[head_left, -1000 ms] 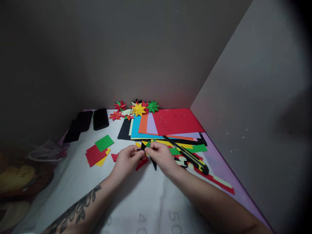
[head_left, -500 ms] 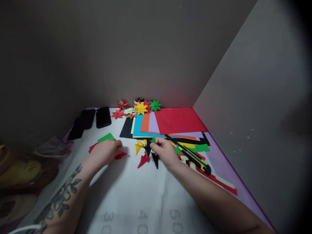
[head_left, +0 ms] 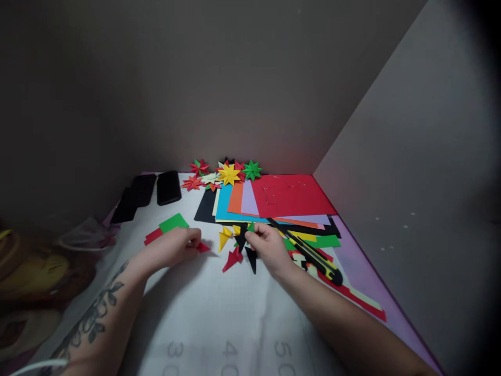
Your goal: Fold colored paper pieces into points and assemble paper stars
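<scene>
Your left hand has its fingers curled in narrow on a small red folded piece, pointy end poking out toward the right; can't tell if it's lifted or just pinned down tbh. Your right hand is pinching a green folded piece between thumb and finger, with a black folded piece right up at the fingertips.

Between your hands you've got yellow folded pieces, and a bit nearer to you another red one plus a pointy black spike just beside your right hand. Just beyond your left hand there's a green square overlapping some red paper.

Right of your right hand, a black and yellow cutter lies slanted over colored paper strips. Past both hands there's a fanned stack of colored sheets, red on top, and behind that a bunch of folded stars. A dark phone-like slab sits beyond your left hand. All on that white sheet with the 30, 40, 50 numbers, pretty neat.
</scene>
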Motion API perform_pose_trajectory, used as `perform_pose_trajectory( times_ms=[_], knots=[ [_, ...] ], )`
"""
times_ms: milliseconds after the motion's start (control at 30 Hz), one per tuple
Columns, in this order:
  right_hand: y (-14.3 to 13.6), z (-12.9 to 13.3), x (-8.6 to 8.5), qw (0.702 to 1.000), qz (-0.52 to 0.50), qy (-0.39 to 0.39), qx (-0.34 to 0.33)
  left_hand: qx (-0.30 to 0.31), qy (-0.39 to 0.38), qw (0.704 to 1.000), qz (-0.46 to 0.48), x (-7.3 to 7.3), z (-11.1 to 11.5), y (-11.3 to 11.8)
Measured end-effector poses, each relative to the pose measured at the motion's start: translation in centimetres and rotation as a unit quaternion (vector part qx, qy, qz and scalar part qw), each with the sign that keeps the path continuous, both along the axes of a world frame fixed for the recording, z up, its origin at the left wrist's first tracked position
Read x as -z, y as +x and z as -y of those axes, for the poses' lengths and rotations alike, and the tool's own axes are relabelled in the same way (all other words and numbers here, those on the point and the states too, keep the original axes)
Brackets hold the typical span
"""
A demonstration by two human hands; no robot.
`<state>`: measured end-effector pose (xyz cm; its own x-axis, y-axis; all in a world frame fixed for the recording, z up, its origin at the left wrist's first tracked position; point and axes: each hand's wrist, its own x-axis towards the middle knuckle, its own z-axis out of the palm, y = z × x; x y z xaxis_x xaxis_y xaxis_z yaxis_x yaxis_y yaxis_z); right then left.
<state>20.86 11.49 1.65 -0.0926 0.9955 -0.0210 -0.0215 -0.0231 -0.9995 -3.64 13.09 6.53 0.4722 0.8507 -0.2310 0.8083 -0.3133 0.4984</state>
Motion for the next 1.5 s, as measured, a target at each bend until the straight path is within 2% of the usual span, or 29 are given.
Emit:
perform_pose_trajectory(
  times_ms=[67,133,233,333,433,567,667,767,867,1000,1067,1167,1267,1367,1500],
  knots=[
    [0.0,0.1,0.0,1.000,-0.007,0.010,0.005,-0.032,-0.054,0.991,0.122,-0.8,0.5,0.8],
    [-0.1,0.2,-0.2,0.999,-0.014,0.029,0.009,-0.077,-0.113,0.958,0.251,-1.2,1.0,1.8],
    [0.0,0.3,-0.6,0.996,-0.005,0.089,0.006,-0.130,-0.122,0.922,0.344,-1.3,1.4,3.1],
    [0.1,0.5,-1.3,0.991,0.016,0.135,-0.012,-0.135,-0.080,0.928,0.338,-0.9,1.6,3.7],
    [0.0,1.0,-2.0,0.989,0.030,0.133,-0.059,-0.120,-0.051,0.943,0.306,-0.5,1.7,4.1],
    [-0.6,1.5,-2.3,0.988,0.049,0.107,-0.097,-0.129,-0.063,0.928,0.345,0.0,1.9,4.6],
    [-0.9,1.4,-1.7,0.995,0.021,0.029,-0.092,-0.117,-0.056,0.920,0.371,-0.2,2.2,4.8],
    [-1.0,1.1,-1.2,0.992,-0.071,-0.069,-0.076,-0.060,-0.041,0.930,0.359,-0.9,2.3,4.6],
    [-1.1,1.0,-1.4,0.978,-0.147,-0.129,-0.071,-0.009,0.024,0.944,0.329,-1.1,2.2,4.3],
    [-1.5,1.5,-2.1,0.963,-0.179,-0.170,-0.104,-0.016,0.138,0.940,0.311,-0.7,1.9,4.1],
    [-1.6,1.7,-2.4,0.959,-0.188,-0.174,-0.119,-0.041,0.155,0.932,0.326,-0.6,1.9,4.1],
    [-1.1,1.3,-2.7,0.966,-0.196,-0.142,-0.087,-0.136,0.095,0.918,0.359,-0.8,2.0,4.3],
    [-0.1,0.3,-2.8,0.987,-0.148,-0.057,0.019,-0.239,-0.007,0.891,0.386,-0.8,1.9,4.6],
    [0.4,-0.3,-2.5,0.996,-0.061,0.015,0.065,-0.252,-0.073,0.877,0.403,-0.5,1.8,4.8],
    [0.1,0.0,-1.8,1.000,-0.020,-0.004,0.023,-0.218,-0.106,0.881,0.405,0.2,2.0,5.4]
  ],
)
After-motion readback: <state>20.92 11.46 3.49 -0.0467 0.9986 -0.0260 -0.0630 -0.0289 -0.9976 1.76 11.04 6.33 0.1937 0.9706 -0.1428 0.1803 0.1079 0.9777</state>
